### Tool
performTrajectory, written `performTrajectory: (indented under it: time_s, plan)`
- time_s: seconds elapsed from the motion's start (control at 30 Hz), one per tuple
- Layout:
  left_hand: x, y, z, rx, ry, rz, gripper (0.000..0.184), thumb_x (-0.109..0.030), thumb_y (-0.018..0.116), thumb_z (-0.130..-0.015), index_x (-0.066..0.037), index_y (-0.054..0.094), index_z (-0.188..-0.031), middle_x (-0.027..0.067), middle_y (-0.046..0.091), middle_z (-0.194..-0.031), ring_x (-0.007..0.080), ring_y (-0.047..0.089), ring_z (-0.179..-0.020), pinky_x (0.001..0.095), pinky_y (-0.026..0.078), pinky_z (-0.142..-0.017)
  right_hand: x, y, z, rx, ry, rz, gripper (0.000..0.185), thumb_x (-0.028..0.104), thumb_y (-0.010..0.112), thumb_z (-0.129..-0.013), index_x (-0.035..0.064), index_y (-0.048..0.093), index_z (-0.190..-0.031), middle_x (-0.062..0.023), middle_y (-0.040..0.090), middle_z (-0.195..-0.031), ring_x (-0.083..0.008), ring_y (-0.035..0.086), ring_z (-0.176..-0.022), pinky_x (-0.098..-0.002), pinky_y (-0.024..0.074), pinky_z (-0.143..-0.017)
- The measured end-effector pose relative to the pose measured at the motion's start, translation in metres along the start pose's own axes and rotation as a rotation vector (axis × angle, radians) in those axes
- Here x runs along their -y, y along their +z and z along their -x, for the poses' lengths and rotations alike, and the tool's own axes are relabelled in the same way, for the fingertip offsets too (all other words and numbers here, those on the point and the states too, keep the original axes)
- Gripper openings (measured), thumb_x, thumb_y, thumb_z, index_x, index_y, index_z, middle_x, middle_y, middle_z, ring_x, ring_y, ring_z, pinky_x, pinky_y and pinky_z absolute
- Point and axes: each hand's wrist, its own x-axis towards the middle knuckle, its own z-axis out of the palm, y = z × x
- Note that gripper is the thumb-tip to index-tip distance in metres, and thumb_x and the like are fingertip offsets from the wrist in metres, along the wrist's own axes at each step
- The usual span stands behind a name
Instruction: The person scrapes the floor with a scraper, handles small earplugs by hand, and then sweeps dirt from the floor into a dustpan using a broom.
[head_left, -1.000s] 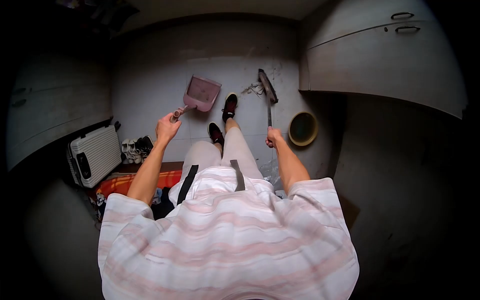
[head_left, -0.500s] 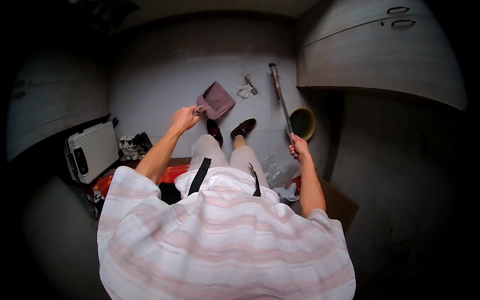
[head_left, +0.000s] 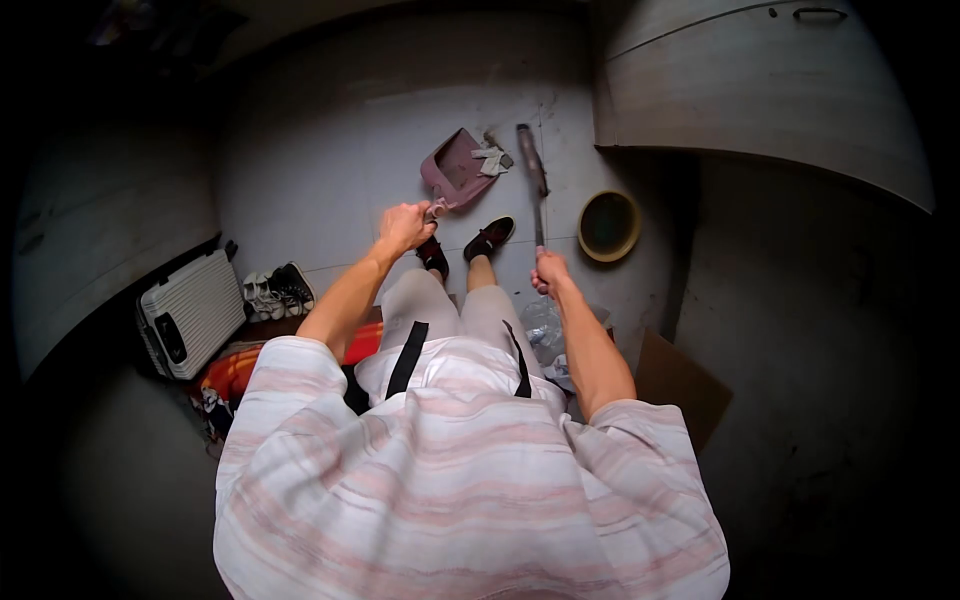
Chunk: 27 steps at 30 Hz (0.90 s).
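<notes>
My left hand (head_left: 405, 228) is closed round the handle of a pink dustpan (head_left: 436, 178), which rests on the tiled floor in front of my feet. At the pan's right edge lies a small heap of litter (head_left: 492, 160), with crumpled white paper and a dark bit. My right hand (head_left: 549, 272) grips the long handle of a broom (head_left: 540, 215). The broom's dark head (head_left: 531, 158) is just right of the litter, apart from it and slightly blurred.
A round yellow-rimmed basin (head_left: 636, 240) stands right of the broom. Wooden cabinets (head_left: 740, 100) are at upper right. A white ribbed suitcase (head_left: 195, 315) and shoes (head_left: 280, 292) stand at left. Clear plastic (head_left: 540, 330) and a cardboard sheet (head_left: 682, 385) lie near my right side.
The dustpan has moved right and forward, up against the litter. My right hand and the broom have swung left, closer to the litter and away from the basin.
</notes>
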Motion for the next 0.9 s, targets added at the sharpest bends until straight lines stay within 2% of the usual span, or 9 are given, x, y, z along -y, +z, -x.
performTrajectory:
  time_s: [0.17, 0.23, 0.37, 0.43, 0.5, 0.7, 0.8, 0.87, 0.9]
  plan:
    - [-0.025, -0.003, -0.01, -0.02, 0.069, 0.05, 0.03, -0.03, 0.06, -0.074, -0.014, 0.063, -0.099, 0.0172, 0.066, -0.083, 0.037, 0.064, -0.081, 0.0461, 0.051, -0.074, -0.023, 0.036, 0.056, 0.106, -0.039, 0.279, 0.029, 0.04, 0.041, -0.097, 0.0133, 0.051, -0.102, -0.0053, 0.047, -0.054, -0.0117, 0.042, -0.037, -0.0243, 0.0248, -0.031]
    - [-0.054, 0.013, -0.053, -0.012, 0.054, 0.016, 0.03, -0.031, 0.062, -0.074, -0.014, 0.063, -0.098, 0.0168, 0.066, -0.084, 0.036, 0.064, -0.082, 0.0451, 0.051, -0.074, 0.009, -0.012, 0.031, 0.125, -0.041, 0.33, 0.029, 0.041, 0.042, -0.097, 0.0142, 0.053, -0.104, -0.0043, 0.047, -0.054, -0.0111, 0.042, -0.037, -0.0242, 0.0248, -0.031]
    - [-0.038, 0.009, -0.05, -0.08, 0.08, 0.035, 0.028, -0.029, 0.061, -0.072, -0.014, 0.065, -0.095, 0.0166, 0.066, -0.083, 0.036, 0.063, -0.08, 0.0453, 0.051, -0.073, 0.042, -0.077, 0.085, 0.1, -0.041, 0.445, 0.039, 0.042, 0.052, -0.092, 0.0239, 0.054, -0.126, -0.0001, 0.047, -0.057, -0.0082, 0.042, -0.038, -0.0232, 0.0278, -0.033]
    - [-0.026, 0.012, -0.05, -0.053, 0.081, 0.051, 0.032, -0.031, 0.063, -0.073, -0.014, 0.064, -0.101, 0.0163, 0.067, -0.085, 0.0358, 0.064, -0.082, 0.0448, 0.051, -0.075, 0.041, -0.107, 0.089, 0.108, -0.077, 0.444, 0.04, 0.042, 0.054, -0.091, 0.0249, 0.053, -0.128, 0.0003, 0.047, -0.057, -0.0079, 0.041, -0.039, -0.0227, 0.0281, -0.034]
    - [-0.017, 0.002, -0.037, -0.056, 0.058, 0.066, 0.033, -0.031, 0.063, -0.073, -0.015, 0.064, -0.101, 0.0163, 0.067, -0.085, 0.0359, 0.064, -0.082, 0.0448, 0.051, -0.074, 0.046, -0.119, 0.11, 0.032, -0.169, 0.453, 0.037, 0.04, 0.053, -0.092, 0.0226, 0.055, -0.125, 0.0005, 0.048, -0.058, -0.0074, 0.042, -0.039, -0.0218, 0.0284, -0.033]
    - [-0.007, -0.011, -0.011, -0.019, -0.01, 0.035, 0.033, -0.031, 0.061, -0.072, -0.015, 0.065, -0.101, 0.0167, 0.067, -0.085, 0.0361, 0.064, -0.082, 0.0453, 0.051, -0.075, 0.077, -0.122, 0.087, 0.04, -0.135, 0.398, 0.039, 0.04, 0.05, -0.094, 0.0263, 0.051, -0.13, -0.0001, 0.046, -0.056, -0.0088, 0.041, -0.039, -0.0227, 0.0264, -0.032]
    - [-0.017, 0.005, -0.017, -0.015, -0.032, 0.024, 0.032, -0.03, 0.06, -0.072, -0.016, 0.065, -0.1, 0.0166, 0.067, -0.084, 0.0363, 0.064, -0.081, 0.0458, 0.051, -0.074, 0.071, -0.093, 0.021, 0.072, -0.12, 0.303, 0.037, 0.042, 0.048, -0.095, 0.0255, 0.053, -0.127, -0.0012, 0.046, -0.055, -0.0099, 0.041, -0.038, -0.023, 0.0268, -0.032]
    - [-0.025, 0.008, -0.026, -0.037, -0.036, 0.043, 0.03, -0.028, 0.06, -0.071, -0.015, 0.066, -0.098, 0.0165, 0.067, -0.082, 0.0366, 0.064, -0.079, 0.046, 0.051, -0.073, 0.066, -0.058, -0.005, 0.052, -0.097, 0.304, 0.033, 0.042, 0.045, -0.096, 0.0197, 0.055, -0.118, -0.0032, 0.047, -0.054, -0.0107, 0.041, -0.037, -0.0248, 0.0282, -0.031]
    - [-0.031, 0.01, -0.032, -0.033, -0.022, 0.039, 0.03, -0.028, 0.06, -0.071, -0.016, 0.066, -0.098, 0.0163, 0.067, -0.082, 0.0364, 0.064, -0.079, 0.0459, 0.051, -0.074, 0.062, -0.043, -0.006, 0.077, -0.092, 0.293, 0.029, 0.042, 0.047, -0.095, 0.0153, 0.056, -0.103, -0.0012, 0.046, -0.056, -0.0093, 0.04, -0.038, -0.022, 0.025, -0.031]
